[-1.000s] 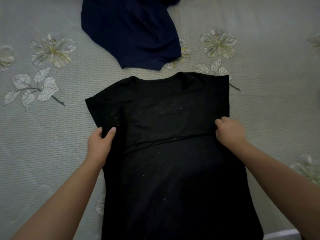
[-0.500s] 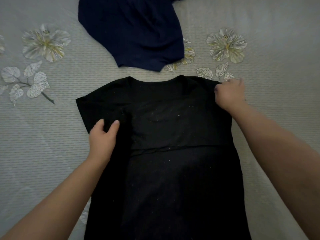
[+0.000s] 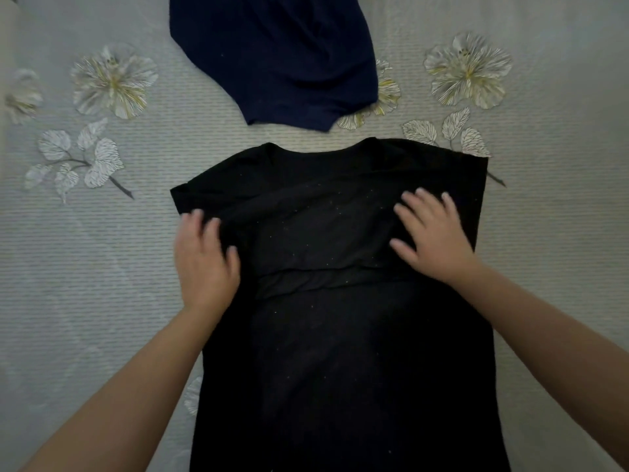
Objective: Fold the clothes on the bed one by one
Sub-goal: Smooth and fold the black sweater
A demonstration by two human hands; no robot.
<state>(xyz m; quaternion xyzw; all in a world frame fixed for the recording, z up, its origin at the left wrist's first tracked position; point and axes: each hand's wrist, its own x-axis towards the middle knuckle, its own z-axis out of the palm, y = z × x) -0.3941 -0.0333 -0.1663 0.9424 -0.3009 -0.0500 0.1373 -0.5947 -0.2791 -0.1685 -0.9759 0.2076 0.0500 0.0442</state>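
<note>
The black t-shirt point(image 3: 340, 301) lies flat at centre frame on the floral bedspread point(image 3: 85, 267). The left hand point(image 3: 204, 260) and right hand point(image 3: 434, 236) press flat, fingers spread, gripping nothing (blurred); smooth outward before folding sleeves inward.

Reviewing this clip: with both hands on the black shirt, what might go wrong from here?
1. A crosswise crease runs through the black shirt; folding over it would likely lock in a lumpy fold.
2. The left hand rests at the bunched left sleeve, so the sides may fold unevenly.
3. The navy garment lies just beyond the collar and might get caught.
</note>
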